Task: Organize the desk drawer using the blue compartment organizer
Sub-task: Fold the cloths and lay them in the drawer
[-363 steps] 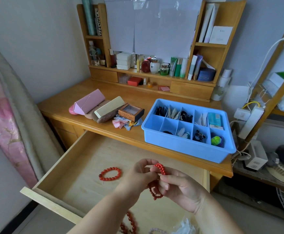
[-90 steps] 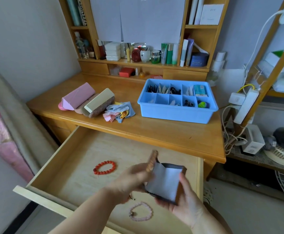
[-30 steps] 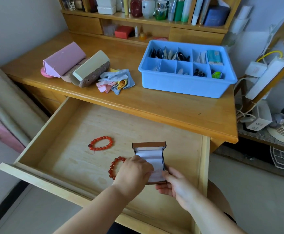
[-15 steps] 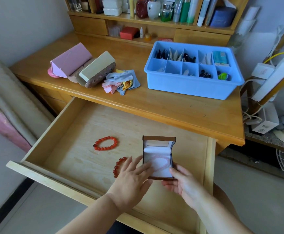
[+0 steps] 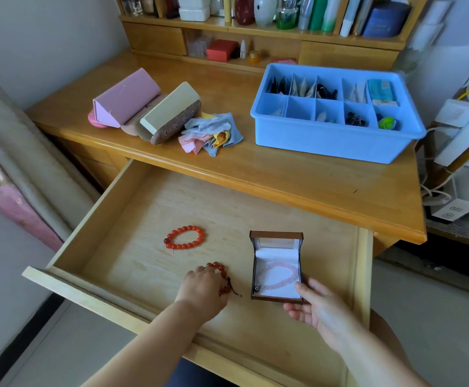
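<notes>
The wooden drawer (image 5: 68, 280) stands pulled out. In it lies an open brown jewelry box (image 5: 276, 241) with a pink bead bracelet (image 5: 279, 276) on its white lining. My right hand (image 5: 317, 305) holds the box's near right corner, thumb on the edge. My left hand (image 5: 202, 286) is curled over a dark red bead bracelet (image 5: 222, 270) left of the box. A bright red bead bracelet (image 5: 184, 237) lies loose farther back. The blue compartment organizer (image 5: 336, 141) sits on the desktop at the right, with small items in several cells.
On the desktop left of the organizer lie a pink glasses case (image 5: 124, 99), a cream and brown case (image 5: 169, 113) and a pile of coloured cloths (image 5: 211, 132). Shelves with bottles rise behind. Cables and a power strip (image 5: 462, 129) hang at the right.
My left hand has left the box and moved left onto the dark red bracelet. The pink bracelet now shows fully inside the box. My right hand stays at the box.
</notes>
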`<action>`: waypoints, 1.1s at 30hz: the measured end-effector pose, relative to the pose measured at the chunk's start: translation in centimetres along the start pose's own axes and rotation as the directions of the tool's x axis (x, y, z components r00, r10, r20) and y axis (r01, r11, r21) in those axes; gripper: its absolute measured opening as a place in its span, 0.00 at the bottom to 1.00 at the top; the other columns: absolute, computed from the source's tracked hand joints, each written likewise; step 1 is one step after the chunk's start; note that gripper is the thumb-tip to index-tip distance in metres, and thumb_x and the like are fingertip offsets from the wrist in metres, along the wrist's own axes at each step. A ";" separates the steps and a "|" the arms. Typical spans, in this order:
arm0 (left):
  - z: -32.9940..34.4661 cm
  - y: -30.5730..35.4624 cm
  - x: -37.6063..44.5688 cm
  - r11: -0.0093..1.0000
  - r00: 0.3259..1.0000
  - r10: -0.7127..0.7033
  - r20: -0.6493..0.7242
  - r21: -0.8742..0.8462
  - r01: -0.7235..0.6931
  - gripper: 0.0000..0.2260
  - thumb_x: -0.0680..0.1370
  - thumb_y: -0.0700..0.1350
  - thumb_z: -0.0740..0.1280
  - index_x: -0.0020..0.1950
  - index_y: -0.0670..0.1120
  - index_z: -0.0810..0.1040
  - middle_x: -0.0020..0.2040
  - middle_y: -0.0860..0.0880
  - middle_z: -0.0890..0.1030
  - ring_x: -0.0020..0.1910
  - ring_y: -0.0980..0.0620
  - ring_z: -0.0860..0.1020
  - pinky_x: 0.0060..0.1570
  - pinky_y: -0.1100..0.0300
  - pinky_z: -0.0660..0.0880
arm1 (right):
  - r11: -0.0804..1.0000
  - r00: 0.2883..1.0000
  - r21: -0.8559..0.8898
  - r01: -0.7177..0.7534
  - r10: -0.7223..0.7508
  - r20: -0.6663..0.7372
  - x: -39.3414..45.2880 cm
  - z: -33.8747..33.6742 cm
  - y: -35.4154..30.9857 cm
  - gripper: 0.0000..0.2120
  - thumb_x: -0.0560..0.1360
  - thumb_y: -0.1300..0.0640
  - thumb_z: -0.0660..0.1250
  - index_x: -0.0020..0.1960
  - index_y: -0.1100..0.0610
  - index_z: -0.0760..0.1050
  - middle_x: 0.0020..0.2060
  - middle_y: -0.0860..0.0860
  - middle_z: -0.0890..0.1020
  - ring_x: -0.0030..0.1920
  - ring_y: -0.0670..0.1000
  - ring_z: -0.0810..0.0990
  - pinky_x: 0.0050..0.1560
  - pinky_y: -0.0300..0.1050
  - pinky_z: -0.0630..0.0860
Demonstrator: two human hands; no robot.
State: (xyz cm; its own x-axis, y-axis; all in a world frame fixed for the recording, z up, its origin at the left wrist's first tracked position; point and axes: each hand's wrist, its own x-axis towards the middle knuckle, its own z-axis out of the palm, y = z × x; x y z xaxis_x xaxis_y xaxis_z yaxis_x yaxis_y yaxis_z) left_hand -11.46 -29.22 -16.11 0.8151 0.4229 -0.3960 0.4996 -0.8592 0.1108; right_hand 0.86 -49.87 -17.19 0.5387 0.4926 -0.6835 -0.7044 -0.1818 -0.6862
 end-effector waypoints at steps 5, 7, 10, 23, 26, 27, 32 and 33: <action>-2.5 0.6 -0.7 0.615 0.988 -0.134 -0.072 -0.788 0.026 0.12 0.79 0.45 0.58 0.42 0.43 0.79 0.55 0.49 0.75 0.59 0.51 0.72 0.52 0.68 0.68 | 0.999 0.999 -0.034 -0.021 0.020 -0.033 -0.4 0.3 0.3 0.29 0.77 0.62 0.65 0.75 0.61 0.58 0.54 0.62 0.78 0.37 0.56 0.81 0.31 0.42 0.80; -3.5 2.1 -1.5 0.210 0.976 -0.211 0.051 -0.973 0.097 0.11 0.80 0.42 0.57 0.49 0.43 0.79 0.53 0.46 0.80 0.57 0.46 0.77 0.56 0.55 0.75 | 0.998 0.999 -0.052 -0.030 0.029 -0.017 -0.6 0.8 0.4 0.25 0.78 0.62 0.64 0.73 0.61 0.62 0.50 0.60 0.80 0.36 0.56 0.81 0.30 0.42 0.79; -4.3 5.0 -2.3 -0.206 0.986 -0.042 0.160 -0.967 0.148 0.12 0.81 0.40 0.55 0.52 0.36 0.76 0.50 0.37 0.83 0.51 0.36 0.81 0.53 0.44 0.79 | 0.997 0.999 -0.071 -0.028 0.031 0.038 -1.0 1.6 0.3 0.15 0.79 0.60 0.63 0.65 0.61 0.71 0.39 0.57 0.82 0.33 0.54 0.81 0.30 0.41 0.79; -3.1 6.1 -1.9 0.967 0.955 0.063 -0.288 -0.219 -0.130 0.09 0.79 0.49 0.60 0.54 0.48 0.75 0.50 0.52 0.76 0.45 0.51 0.76 0.38 0.59 0.70 | 0.999 0.985 -0.046 0.028 -0.020 0.169 -2.3 1.6 0.1 0.11 0.80 0.60 0.61 0.59 0.51 0.76 0.40 0.56 0.85 0.36 0.54 0.82 0.34 0.43 0.79; -3.1 5.7 -2.5 0.952 0.886 0.052 -0.461 -0.246 -0.184 0.06 0.78 0.47 0.62 0.52 0.49 0.77 0.49 0.54 0.76 0.46 0.53 0.76 0.37 0.57 0.74 | 0.997 0.983 -0.059 0.041 -0.030 0.179 -2.4 1.7 -0.1 0.11 0.79 0.60 0.61 0.60 0.51 0.75 0.41 0.57 0.84 0.37 0.55 0.82 0.35 0.43 0.79; -3.0 5.5 -2.8 0.936 0.874 0.040 -0.484 -0.289 -0.203 0.05 0.77 0.46 0.63 0.49 0.49 0.78 0.47 0.55 0.77 0.43 0.53 0.77 0.35 0.56 0.74 | 0.997 0.983 -0.059 0.044 -0.033 0.181 -2.4 1.7 -0.1 0.11 0.79 0.60 0.62 0.60 0.51 0.75 0.41 0.57 0.85 0.37 0.55 0.82 0.35 0.43 0.79; -2.2 2.5 -3.0 0.856 0.883 -0.038 -0.468 -0.471 -0.213 0.03 0.76 0.44 0.66 0.46 0.51 0.78 0.39 0.59 0.76 0.33 0.61 0.73 0.32 0.65 0.72 | 0.999 0.989 -0.020 0.041 -0.038 0.141 -2.3 1.2 -0.2 0.15 0.76 0.61 0.66 0.62 0.54 0.72 0.45 0.58 0.85 0.37 0.56 0.82 0.35 0.44 0.80; -2.2 1.4 -2.5 0.852 0.877 -0.089 -0.473 -0.492 -0.178 0.03 0.77 0.43 0.66 0.47 0.50 0.79 0.42 0.58 0.78 0.34 0.61 0.74 0.33 0.66 0.72 | 0.999 0.991 -0.015 0.031 -0.029 0.127 -2.2 1.1 -0.2 0.20 0.76 0.61 0.66 0.67 0.57 0.69 0.48 0.60 0.84 0.37 0.56 0.82 0.35 0.44 0.80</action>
State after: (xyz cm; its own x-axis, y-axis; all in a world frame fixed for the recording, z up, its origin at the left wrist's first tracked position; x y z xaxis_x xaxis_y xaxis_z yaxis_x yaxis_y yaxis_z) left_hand -12.20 -30.82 -12.90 0.8086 0.5837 0.0738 0.4246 -0.6659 0.6135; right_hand -0.66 -49.92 -15.27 0.4956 0.6020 -0.6261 -0.6805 -0.1789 -0.7106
